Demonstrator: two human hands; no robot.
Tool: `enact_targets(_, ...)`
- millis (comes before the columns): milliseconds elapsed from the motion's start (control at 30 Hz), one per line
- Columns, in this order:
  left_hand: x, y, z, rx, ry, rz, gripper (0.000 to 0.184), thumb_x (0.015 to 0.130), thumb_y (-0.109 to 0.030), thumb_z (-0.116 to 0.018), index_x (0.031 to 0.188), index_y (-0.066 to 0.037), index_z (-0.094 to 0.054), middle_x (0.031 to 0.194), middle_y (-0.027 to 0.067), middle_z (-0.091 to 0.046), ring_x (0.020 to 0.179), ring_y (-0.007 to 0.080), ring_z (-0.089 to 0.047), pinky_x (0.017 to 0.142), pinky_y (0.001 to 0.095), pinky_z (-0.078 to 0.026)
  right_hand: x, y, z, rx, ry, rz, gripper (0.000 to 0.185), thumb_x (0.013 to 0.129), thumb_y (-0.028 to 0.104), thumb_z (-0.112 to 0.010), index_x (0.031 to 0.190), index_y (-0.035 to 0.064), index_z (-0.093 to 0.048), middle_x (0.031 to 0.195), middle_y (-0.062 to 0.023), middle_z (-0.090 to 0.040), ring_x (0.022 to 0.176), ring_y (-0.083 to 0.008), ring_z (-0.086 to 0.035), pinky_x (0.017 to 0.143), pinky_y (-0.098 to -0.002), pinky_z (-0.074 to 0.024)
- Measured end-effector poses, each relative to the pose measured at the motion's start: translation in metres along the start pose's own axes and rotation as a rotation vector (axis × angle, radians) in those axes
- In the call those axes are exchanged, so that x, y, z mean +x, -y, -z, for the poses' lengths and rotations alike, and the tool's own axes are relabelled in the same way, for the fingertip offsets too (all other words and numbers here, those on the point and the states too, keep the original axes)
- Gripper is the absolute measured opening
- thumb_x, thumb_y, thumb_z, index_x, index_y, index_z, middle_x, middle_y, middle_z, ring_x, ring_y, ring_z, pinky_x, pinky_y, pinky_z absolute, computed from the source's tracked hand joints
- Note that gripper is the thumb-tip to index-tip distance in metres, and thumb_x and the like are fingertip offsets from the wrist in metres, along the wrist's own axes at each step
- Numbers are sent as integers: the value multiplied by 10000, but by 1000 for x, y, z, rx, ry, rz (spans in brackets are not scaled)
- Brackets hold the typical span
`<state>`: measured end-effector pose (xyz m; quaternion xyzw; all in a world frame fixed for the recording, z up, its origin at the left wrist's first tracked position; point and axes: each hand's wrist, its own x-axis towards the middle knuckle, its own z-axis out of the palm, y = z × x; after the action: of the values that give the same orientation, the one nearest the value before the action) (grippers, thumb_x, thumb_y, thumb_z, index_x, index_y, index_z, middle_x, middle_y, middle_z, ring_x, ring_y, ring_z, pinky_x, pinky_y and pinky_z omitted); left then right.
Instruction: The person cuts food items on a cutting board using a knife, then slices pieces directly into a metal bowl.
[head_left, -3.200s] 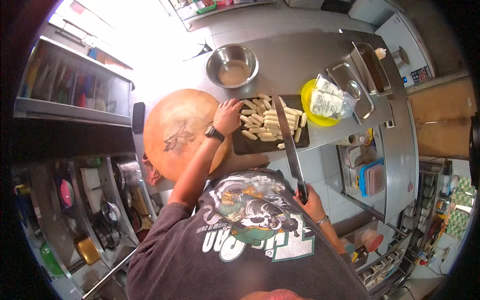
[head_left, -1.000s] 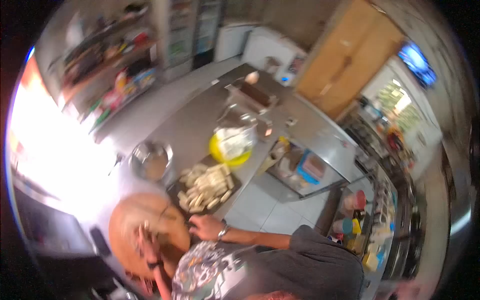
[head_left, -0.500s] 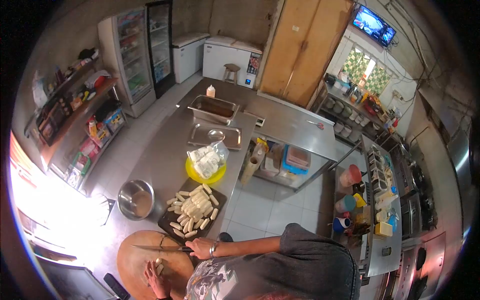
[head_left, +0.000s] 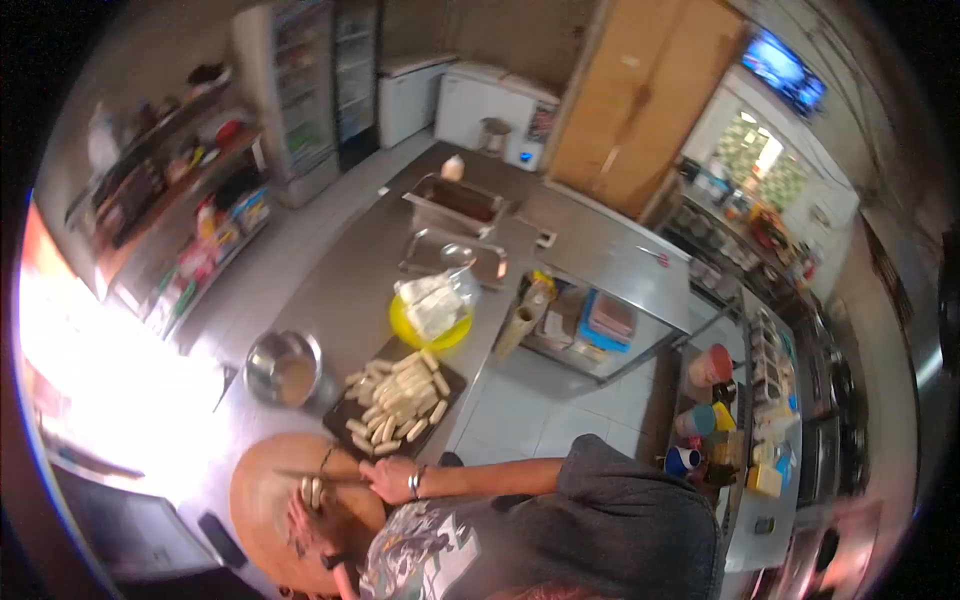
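My right hand [head_left: 390, 478] is closed around the handle of a long knife [head_left: 318, 476], whose blade lies across the round wooden board [head_left: 255, 515]. Just below the blade, my left hand [head_left: 312, 522] has its fingers pressed against a few pale finger-shaped pieces [head_left: 312, 490] on the board; the image is slightly blurred there. More pale pieces [head_left: 400, 392] are piled on a dark tray [head_left: 453, 387] beyond my right hand. A steel bowl [head_left: 262, 372] with cloudy liquid stands left of the tray.
Behind the tray, a yellow plate [head_left: 405, 330] holds plastic-wrapped white packs [head_left: 435, 303]. Farther back are a shallow steel tray [head_left: 425, 262], a deep steel pan [head_left: 455, 208] and a bottle [head_left: 453, 168]. A black object [head_left: 222, 540] lies left of the board.
The view has swung from the front of the table toward the room. The knife has come over the board, and my left hand has gone from the dark tray to the pieces on the board.
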<state>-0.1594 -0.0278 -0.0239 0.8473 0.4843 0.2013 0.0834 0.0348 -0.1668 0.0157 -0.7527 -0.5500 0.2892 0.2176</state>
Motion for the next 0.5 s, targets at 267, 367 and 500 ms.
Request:
enact_targets(267, -15, -22, 56, -173, -111, 54, 530, 776, -275, -776, 1240, -91, -597, 1363, 136, -530, 1252, 345, -489, 1064, 460, -368, -11, 21, 19, -159, 43, -4, 258, 951, 279, -481, 902, 64, -613, 775, -242, -665, 728, -466, -652, 692, -571, -530)
enact_targets(367, -13, -8, 47, -112, -136, 73, 476, 779, -292, -754, 1185, -78, -625, 1308, 108, -561, 1211, 332, -497, 1036, 450, -382, -12, 37, 25, -157, 85, 20, 232, 939, 254, -505, 922, 44, -603, 750, -265, -662, 737, -478, -652, 709, -577, -525)
enact_targets(500, -14, -6, 37, -185, -135, 64, 425, 769, -244, -751, 1139, -72, -632, 1207, 116, -597, 1180, 337, -511, 1021, 458, -389, -6, 36, 23, -150, 136, 69, 228, 940, 237, -511, 903, 25, -586, 765, -273, -661, 749, -480, -647, 713, -584, -510)
